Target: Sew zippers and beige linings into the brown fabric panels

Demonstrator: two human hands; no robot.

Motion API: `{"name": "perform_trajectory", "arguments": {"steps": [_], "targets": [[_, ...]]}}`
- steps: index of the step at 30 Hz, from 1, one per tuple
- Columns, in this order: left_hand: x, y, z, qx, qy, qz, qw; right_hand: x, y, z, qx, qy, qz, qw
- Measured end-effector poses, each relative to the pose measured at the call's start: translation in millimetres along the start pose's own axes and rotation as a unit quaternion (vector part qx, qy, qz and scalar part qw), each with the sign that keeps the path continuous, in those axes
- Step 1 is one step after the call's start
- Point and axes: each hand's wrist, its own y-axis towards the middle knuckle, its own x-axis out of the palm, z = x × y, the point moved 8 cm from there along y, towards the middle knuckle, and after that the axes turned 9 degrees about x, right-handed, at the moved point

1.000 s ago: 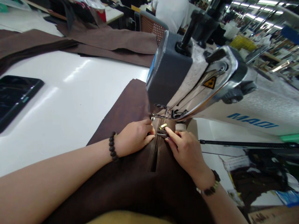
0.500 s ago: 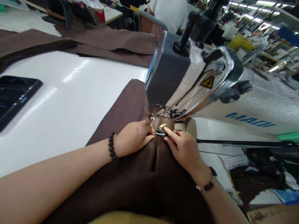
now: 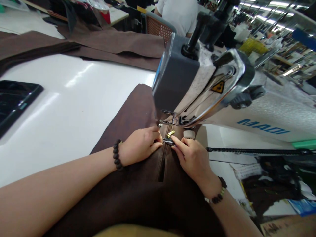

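A brown fabric piece (image 3: 128, 121) with a sewn-in zipper (image 3: 163, 158) lies under the head of a sewing machine (image 3: 197, 79). My left hand (image 3: 140, 144) presses flat on the fabric just left of the zipper, fingertips close to the presser foot (image 3: 164, 123). My right hand (image 3: 191, 156) holds a small dark metal tool (image 3: 169, 141) across the zipper, right below the gold zipper pull (image 3: 170, 134). Both wrists wear bead bracelets.
A dark tablet (image 3: 14, 102) lies at the left edge of the white table (image 3: 61, 105). More brown fabric (image 3: 103, 42) is piled at the back. Another person in a white shirt (image 3: 182, 13) sits beyond the machine. Clutter fills the lower right.
Both hands and the tool have crept slightly towards the presser foot; otherwise the scene is the same.
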Motion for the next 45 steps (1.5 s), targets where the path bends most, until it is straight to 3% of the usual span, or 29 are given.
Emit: {"name": "perform_trajectory", "arguments": {"steps": [8, 20, 25, 33, 45], "targets": [[0, 1, 0, -0.005, -0.005, -0.003, 1.000, -1, 1, 7, 0.014, -0.008, -0.039, 0.999], [0, 0, 0, -0.013, -0.008, -0.010, 1.000, -7, 1, -1, -0.003, -0.034, -0.011, 0.999], [1, -1, 1, -0.005, -0.005, -0.011, 1.000, 2, 1, 5, 0.018, 0.025, -0.037, 0.999], [1, 0, 2, 0.006, 0.006, -0.012, 1.000, 4, 1, 8, 0.009, 0.056, -0.032, 0.998], [1, -2, 4, 0.015, 0.016, -0.015, 1.000, -1, 0, -1, -0.004, -0.002, 0.009, 1.000]]}}
